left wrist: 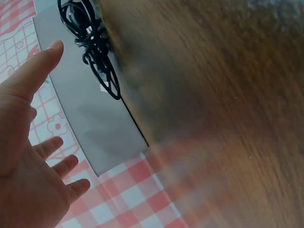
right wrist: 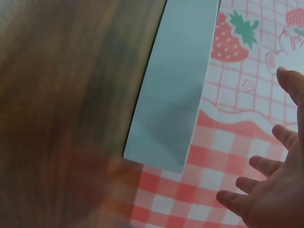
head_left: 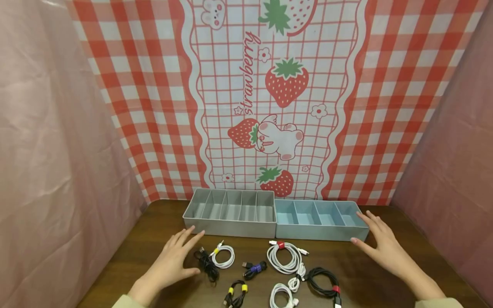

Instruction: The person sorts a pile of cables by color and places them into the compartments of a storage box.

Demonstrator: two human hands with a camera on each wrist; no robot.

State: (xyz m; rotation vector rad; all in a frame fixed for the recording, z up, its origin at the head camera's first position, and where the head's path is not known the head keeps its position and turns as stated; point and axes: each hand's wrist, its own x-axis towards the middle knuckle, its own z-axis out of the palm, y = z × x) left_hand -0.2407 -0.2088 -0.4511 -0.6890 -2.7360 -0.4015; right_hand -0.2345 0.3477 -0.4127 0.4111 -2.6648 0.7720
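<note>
Fingers (head_left: 194, 240) spread, grips wide: left hand (head_left: 171, 262) near gray box (head_left: 239, 229), right hand (head_left: 388, 252) near blue box (head_left: 321, 232).

Looks like smooth, matt plastic on the grey box (head_left: 231, 229) and blue box (head_left: 321, 232), now glossy wood across the surface (left wrist: 228, 95), then creased, faintly shiny cloth on the pink drape (head_left: 50, 149).

You have a grey box (head_left: 231, 229) left, a pale-blue box (head_left: 321, 232) right, white cables (head_left: 286, 271), black cables (head_left: 208, 268), a brown bench (head_left: 154, 222) and a red-and-white checked, strawberry-printed far cloth (head_left: 286, 87).
</note>
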